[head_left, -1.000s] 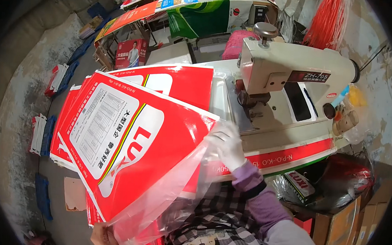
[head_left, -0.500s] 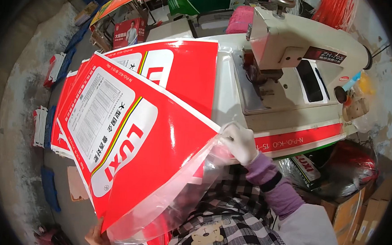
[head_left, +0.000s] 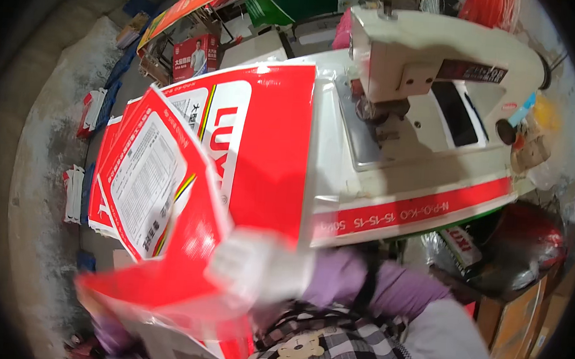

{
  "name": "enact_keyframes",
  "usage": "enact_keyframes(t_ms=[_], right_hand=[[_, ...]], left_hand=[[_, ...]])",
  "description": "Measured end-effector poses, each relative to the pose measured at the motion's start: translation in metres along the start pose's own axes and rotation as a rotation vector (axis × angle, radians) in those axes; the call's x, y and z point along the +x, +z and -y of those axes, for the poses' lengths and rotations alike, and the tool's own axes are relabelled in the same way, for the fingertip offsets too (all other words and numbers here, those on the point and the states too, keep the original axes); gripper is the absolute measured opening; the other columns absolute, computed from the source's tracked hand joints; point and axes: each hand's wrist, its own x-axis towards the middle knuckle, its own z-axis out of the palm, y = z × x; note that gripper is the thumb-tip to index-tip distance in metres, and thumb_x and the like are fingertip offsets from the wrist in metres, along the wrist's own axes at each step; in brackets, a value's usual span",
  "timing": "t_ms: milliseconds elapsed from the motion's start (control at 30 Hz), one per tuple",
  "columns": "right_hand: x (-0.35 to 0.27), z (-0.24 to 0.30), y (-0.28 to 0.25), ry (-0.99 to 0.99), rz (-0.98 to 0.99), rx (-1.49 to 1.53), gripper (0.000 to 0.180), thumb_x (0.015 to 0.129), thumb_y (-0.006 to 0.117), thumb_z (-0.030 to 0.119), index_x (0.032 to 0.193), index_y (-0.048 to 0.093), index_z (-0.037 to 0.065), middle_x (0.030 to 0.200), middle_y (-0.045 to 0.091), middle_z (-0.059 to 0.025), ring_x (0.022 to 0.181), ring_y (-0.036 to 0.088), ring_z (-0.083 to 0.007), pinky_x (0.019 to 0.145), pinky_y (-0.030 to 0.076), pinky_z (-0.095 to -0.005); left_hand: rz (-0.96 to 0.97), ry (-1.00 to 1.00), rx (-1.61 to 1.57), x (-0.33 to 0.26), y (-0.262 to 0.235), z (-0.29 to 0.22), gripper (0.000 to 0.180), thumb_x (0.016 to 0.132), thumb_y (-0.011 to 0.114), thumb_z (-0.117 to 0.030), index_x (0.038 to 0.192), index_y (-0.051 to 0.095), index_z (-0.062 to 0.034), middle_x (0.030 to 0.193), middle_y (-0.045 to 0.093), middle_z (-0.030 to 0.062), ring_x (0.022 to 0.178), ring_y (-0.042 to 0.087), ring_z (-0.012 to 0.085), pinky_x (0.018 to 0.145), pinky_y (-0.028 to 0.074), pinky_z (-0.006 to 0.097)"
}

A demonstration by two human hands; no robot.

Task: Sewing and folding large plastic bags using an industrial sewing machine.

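Observation:
A glossy red and white printed bag [head_left: 191, 246] is bent and buckled between my hands, with a clear plastic edge along its near side. My right hand [head_left: 249, 266], in a white glove and smeared by motion, grips the bag near its right part. At the lower left, the bag's lifted corner meets my left hand [head_left: 95, 303]; it is blurred and mostly covered by the bag, with a purple sleeve below. Underneath and beyond lies a stack of like bags [head_left: 278, 120]. To the right stands a cream bag-sewing machine [head_left: 400, 58].
A red-banded bag [head_left: 424, 211] lies along the machine table's near edge. Below that sit plastic-wrapped bundles [head_left: 514, 239] and a cardboard box [head_left: 508, 331]. Red cords [head_left: 488, 17] hang behind the machine. A red carton [head_left: 195, 57] stands at the back left.
My right hand has swept left and down from beside the machine, carrying the bag's right corner with it. My left hand has moved left and up. The flat bag has become folded and buckled.

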Motion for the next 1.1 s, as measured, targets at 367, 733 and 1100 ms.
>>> enact_keyframes(t_ms=[367, 733, 1100], right_hand=[[-0.213, 0.064, -0.037, 1.479, -0.580, 0.322, 0.037, 0.094, 0.055, 0.022, 0.126, 0.059, 0.005, 0.057, 0.057, -0.0025, 0.051, 0.057, -0.0068, 0.047, 0.043, -0.0245], [-0.328, 0.109, -0.049, 1.342, -0.077, -0.325, 0.051, 0.076, 0.067, 0.011, 0.127, 0.060, 0.018, 0.078, 0.065, -0.0122, 0.066, 0.064, -0.0276, 0.059, 0.048, -0.0361], [-0.268, 0.081, -0.034, 1.319, -0.365, -0.152, 0.045, 0.081, 0.056, 0.006, 0.122, 0.064, 0.020, 0.065, 0.057, -0.0138, 0.056, 0.058, -0.0317, 0.052, 0.045, -0.0396]], left_hand=[[0.257, 1.150, -0.365, 0.246, 0.299, -0.420, 0.033, 0.078, 0.054, -0.007, 0.109, 0.064, -0.0109, 0.102, 0.066, 0.0132, 0.091, 0.063, 0.0323, 0.079, 0.051, 0.042], [0.326, 1.388, -0.477, 0.155, 0.358, -0.530, 0.029, 0.067, 0.063, -0.001, 0.089, 0.072, -0.0178, 0.098, 0.070, 0.0037, 0.084, 0.067, 0.0218, 0.071, 0.055, 0.032], [0.514, 1.055, 0.315, 0.122, 0.298, -0.571, 0.026, 0.085, 0.056, -0.024, 0.104, 0.070, -0.0127, 0.110, 0.066, 0.0101, 0.106, 0.061, 0.0278, 0.096, 0.044, 0.040]])
